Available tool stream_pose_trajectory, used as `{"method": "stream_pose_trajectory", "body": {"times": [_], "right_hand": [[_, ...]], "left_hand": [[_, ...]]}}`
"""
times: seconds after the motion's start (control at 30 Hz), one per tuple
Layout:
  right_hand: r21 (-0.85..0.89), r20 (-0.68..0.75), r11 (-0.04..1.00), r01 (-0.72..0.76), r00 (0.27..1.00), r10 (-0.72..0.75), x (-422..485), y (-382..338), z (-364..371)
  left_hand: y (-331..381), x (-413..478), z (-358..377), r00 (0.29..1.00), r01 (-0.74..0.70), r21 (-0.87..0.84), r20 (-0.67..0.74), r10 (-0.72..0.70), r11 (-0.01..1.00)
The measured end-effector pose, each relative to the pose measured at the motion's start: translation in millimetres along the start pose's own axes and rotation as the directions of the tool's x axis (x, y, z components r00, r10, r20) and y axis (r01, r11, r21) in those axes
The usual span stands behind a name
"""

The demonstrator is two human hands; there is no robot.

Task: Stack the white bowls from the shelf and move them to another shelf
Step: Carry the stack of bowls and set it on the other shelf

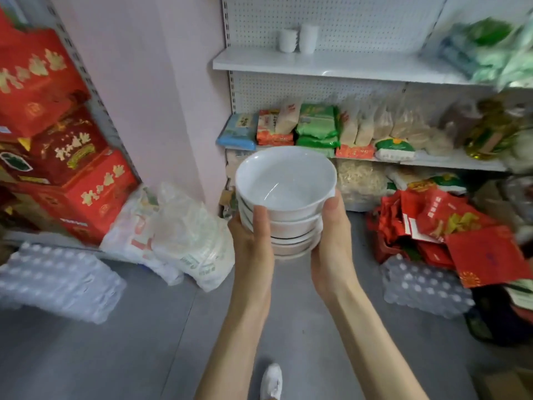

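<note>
A stack of several white bowls (pixel 285 183) is held in mid-air at the centre of the view, above the grey floor. My left hand (pixel 253 241) grips the stack's left side with the thumb up on the top bowl's wall. On the stack's right side, my right hand (pixel 331 241) presses with its thumb near the top rim. A white shelf (pixel 331 66) with a pegboard back lies ahead and above; two short stacks of white cups or bowls (pixel 298 39) stand on it near the back.
Packets of food (pixel 317 128) fill the lower shelf. Red boxes (pixel 57 140) are stacked at the left. Plastic sacks (pixel 184 235) and wrapped bottle packs (pixel 54 281) lie on the floor at the left. Red bags (pixel 447 226) and another bottle pack (pixel 424 287) lie at the right.
</note>
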State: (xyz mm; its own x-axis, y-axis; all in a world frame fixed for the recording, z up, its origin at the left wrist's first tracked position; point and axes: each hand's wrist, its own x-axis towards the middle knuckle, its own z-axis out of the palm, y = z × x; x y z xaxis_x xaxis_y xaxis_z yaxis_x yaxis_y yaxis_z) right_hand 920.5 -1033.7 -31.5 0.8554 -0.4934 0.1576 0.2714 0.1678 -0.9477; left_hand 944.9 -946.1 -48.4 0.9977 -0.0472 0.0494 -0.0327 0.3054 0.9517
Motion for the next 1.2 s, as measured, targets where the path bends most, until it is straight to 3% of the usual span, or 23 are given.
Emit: {"method": "stream_pose_trajectory", "body": {"times": [0.27,0.5,0.7,0.9,1.1,1.2], "right_hand": [[-0.001,-0.108,0.999,0.050,0.993,-0.050,211.8,-5.7,-31.3],[-0.008,-0.126,0.991,0.133,0.983,-0.133,390.6,28.5,-87.2],[-0.030,-0.118,0.986,0.165,0.979,-0.167,560.1,40.6,-129.1],[-0.039,-0.113,0.994,0.101,0.988,-0.105,706.2,47.4,-147.3],[-0.107,-0.185,0.985,0.137,0.970,-0.155,842.9,66.8,-160.7],[-0.157,-0.227,0.975,0.158,0.955,-0.192,903.6,76.5,-165.5]], "left_hand": [[1.0,177.6,127.7,0.977,0.050,0.061,0.205,-0.062,0.997],[-52.8,326.6,237.9,0.946,0.028,0.131,0.317,-0.069,0.991],[-96.2,463.7,345.0,0.954,0.011,0.047,0.298,-0.025,0.999],[-114.7,584.9,420.3,0.958,0.039,0.041,0.283,-0.049,0.998],[-146.9,712.3,486.1,0.930,0.094,0.046,0.351,-0.104,0.995],[-165.8,773.2,513.0,0.925,0.054,0.114,0.368,-0.092,0.992]]}}
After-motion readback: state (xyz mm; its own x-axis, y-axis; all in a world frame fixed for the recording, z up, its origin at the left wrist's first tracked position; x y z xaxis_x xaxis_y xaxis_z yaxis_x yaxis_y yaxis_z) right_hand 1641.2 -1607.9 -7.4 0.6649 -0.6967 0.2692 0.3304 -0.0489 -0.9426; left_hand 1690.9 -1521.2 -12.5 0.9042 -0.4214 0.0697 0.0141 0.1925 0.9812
